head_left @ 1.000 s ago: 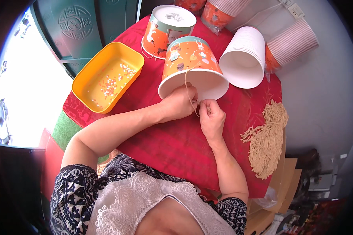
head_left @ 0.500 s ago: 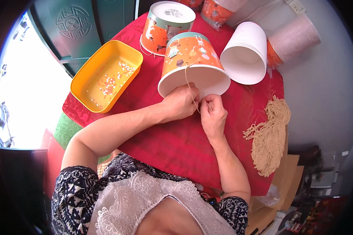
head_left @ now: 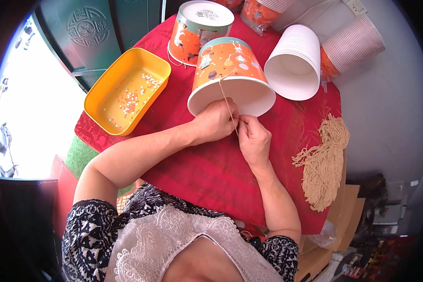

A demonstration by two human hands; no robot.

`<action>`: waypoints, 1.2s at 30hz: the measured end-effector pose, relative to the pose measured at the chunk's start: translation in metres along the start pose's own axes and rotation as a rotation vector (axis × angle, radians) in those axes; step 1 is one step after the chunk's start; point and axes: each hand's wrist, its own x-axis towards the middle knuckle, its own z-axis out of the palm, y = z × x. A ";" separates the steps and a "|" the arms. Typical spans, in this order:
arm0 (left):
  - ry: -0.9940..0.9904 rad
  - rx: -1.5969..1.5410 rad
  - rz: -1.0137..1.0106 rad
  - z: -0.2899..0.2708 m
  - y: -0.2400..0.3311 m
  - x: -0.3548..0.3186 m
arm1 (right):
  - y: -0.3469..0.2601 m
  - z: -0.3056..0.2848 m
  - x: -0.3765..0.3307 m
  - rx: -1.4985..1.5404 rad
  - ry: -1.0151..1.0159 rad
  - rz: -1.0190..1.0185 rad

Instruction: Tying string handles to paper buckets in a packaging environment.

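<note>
An orange paper bucket (head_left: 242, 66) with printed figures lies on its side, its white mouth toward me. A thin tan cord (head_left: 226, 97) comes from near its rim and hangs down across my fingers. My left hand (head_left: 216, 121) is at the lower edge of the mouth, fingers closed in a pinch on the cord. Beside it, fingertips nearly touching, my right hand (head_left: 254, 137) pinches the cord too. The cord's end between the fingers is hidden. Behind stands an upturned orange and green bucket (head_left: 185, 42) with a cord hanging from it.
A yellow tub (head_left: 95, 103) with small white and orange beads sits at left. To the right are a white bucket stack (head_left: 296, 44), a wrapped bucket stack (head_left: 355, 44) and a bundle of tan cords (head_left: 325, 162). Red cloth (head_left: 197, 174) covers the table.
My right hand has shifted slightly left and up, closer to my left fingers. The cord hangs straighter. The bucket has moved very slightly left.
</note>
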 end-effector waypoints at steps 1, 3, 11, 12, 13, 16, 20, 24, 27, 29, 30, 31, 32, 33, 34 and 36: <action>-0.002 0.000 0.001 0.000 0.000 0.001 | 0.000 0.000 0.000 -0.001 0.001 0.001; -0.018 -0.034 -0.028 0.000 0.001 0.002 | 0.001 -0.001 0.000 0.010 0.004 -0.024; -0.060 -0.079 -0.073 -0.001 0.000 0.002 | 0.002 -0.001 0.001 0.018 -0.014 -0.004; -0.070 -0.075 -0.077 -0.001 0.001 0.002 | 0.003 -0.001 0.001 0.029 -0.014 0.013; -0.070 -0.074 -0.077 -0.001 0.001 0.001 | 0.002 -0.001 0.001 0.029 -0.013 0.014; -0.053 0.028 0.002 0.000 -0.003 -0.001 | 0.002 -0.002 0.000 0.144 -0.043 0.150; -0.015 0.029 0.033 0.002 -0.005 -0.001 | 0.002 -0.006 0.002 0.278 -0.106 0.252; -0.006 0.026 0.039 0.001 -0.003 -0.002 | 0.000 -0.013 0.008 0.397 -0.227 0.380; -0.001 0.048 0.007 -0.001 0.001 -0.001 | 0.000 -0.015 0.011 0.408 -0.228 0.391; -0.007 0.062 0.000 -0.001 0.001 -0.001 | 0.001 -0.015 0.011 0.416 -0.229 0.403; -0.011 0.075 -0.008 -0.002 0.000 -0.001 | 0.001 -0.015 0.011 0.424 -0.232 0.414; -0.012 0.075 -0.007 -0.002 0.000 -0.001 | 0.001 -0.015 0.011 0.424 -0.231 0.414; -0.023 0.082 -0.007 -0.002 -0.001 -0.001 | 0.001 -0.015 0.011 0.430 -0.227 0.428; -0.033 0.090 -0.007 -0.002 -0.002 -0.002 | 0.001 -0.014 0.010 0.437 -0.222 0.442; -0.034 0.090 -0.007 -0.002 -0.003 -0.002 | 0.001 -0.013 0.010 0.437 -0.222 0.443; -0.057 0.056 -0.010 -0.002 -0.005 -0.001 | 0.001 -0.011 0.009 0.452 -0.200 0.442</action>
